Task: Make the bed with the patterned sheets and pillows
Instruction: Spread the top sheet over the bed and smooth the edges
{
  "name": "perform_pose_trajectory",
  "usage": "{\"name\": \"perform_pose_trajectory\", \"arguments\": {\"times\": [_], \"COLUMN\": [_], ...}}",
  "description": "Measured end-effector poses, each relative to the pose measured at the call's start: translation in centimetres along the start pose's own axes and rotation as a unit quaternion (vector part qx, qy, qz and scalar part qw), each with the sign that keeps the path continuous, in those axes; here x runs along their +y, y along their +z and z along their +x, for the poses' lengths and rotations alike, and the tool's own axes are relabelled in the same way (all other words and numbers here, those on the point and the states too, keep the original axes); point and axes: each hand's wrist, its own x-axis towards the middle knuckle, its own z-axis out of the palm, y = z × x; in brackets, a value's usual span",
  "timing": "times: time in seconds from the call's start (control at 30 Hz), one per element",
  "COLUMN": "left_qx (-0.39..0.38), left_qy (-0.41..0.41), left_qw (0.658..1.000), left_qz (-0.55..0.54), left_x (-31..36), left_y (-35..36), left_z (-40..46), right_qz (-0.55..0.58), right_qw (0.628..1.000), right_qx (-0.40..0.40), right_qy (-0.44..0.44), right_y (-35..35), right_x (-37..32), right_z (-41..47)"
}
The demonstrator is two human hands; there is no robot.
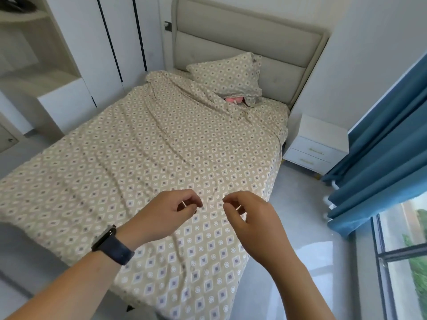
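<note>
While both hands hover with fingers loosely curled, holding nothing, the left hand (161, 213) and right hand (251, 218) hang above the patterned sheet (143, 162). Its far edge bunches over a pink thing (233, 99) under the pillow (227, 73) — nightstand (316, 144) and blue curtain (388, 144) stand beside the bed.

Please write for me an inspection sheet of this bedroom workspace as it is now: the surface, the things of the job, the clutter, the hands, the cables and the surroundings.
Surface: bed with padded headboard, covered by patterned sheet.
Job's things: patterned sheet spread over the bed, wrinkled, bunched near the head; one patterned pillow leaning at the headboard.
Clutter: small pink item showing under the pillow's edge; what it is cannot be told.
Hands: left hand and right hand hover above the sheet's foot corner, fingers loosely curled, holding nothing.
Cables: nothing seen.
Surroundings: white nightstand right of the bed, blue curtain, window, white wardrobe on the left.
</note>
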Motion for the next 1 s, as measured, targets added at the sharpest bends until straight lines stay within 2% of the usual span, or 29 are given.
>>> {"name": "perform_pose_trajectory", "arguments": {"times": [0.1, 0.2, 0.37, 0.47, 0.67, 0.87, 0.93, 1.0], "left_qx": [-0.028, -0.079, -0.078, -0.118, -0.107, -0.155, -0.133, -0.078], "left_qy": [0.017, 0.053, 0.091, 0.106, 0.102, 0.109, 0.082, 0.055], "left_qw": [0.999, 0.995, 0.992, 0.987, 0.989, 0.979, 0.983, 0.99], "left_qz": [0.011, 0.03, 0.029, 0.022, 0.007, 0.081, 0.097, 0.1], "left_x": [-2.5, -5.8, -8.9, -9.8, -12.4, -13.6, -15.6, -17.4], "left_y": [-3.0, -7.9, -15.2, -18.7, -20.2, -22.3, -25.7, -28.5], "left_z": [1.1, 3.4, 5.6, 5.6, 4.9, 2.0, 1.5, 1.6], "right_qz": [-0.021, -0.036, -0.053, -0.054, -0.064, -0.024, -0.022, -0.014], "right_qw": [1.0, 0.997, 0.991, 0.987, 0.987, 0.992, 0.996, 0.997], "right_qx": [0.008, 0.05, 0.065, 0.082, 0.084, 0.067, 0.053, 0.053], "right_qy": [0.019, 0.056, 0.101, 0.126, 0.119, 0.1, 0.07, 0.048], "right_y": [2.5, 6.6, 11.0, 12.2, 14.0, 16.2, 18.0, 19.1], "right_x": [-2.0, -5.2, -10.4, -13.1, -15.6, -16.5, -18.5, -20.1], "right_z": [1.5, 4.2, 7.3, 8.3, 9.2, 12.3, 14.2, 15.1]}}
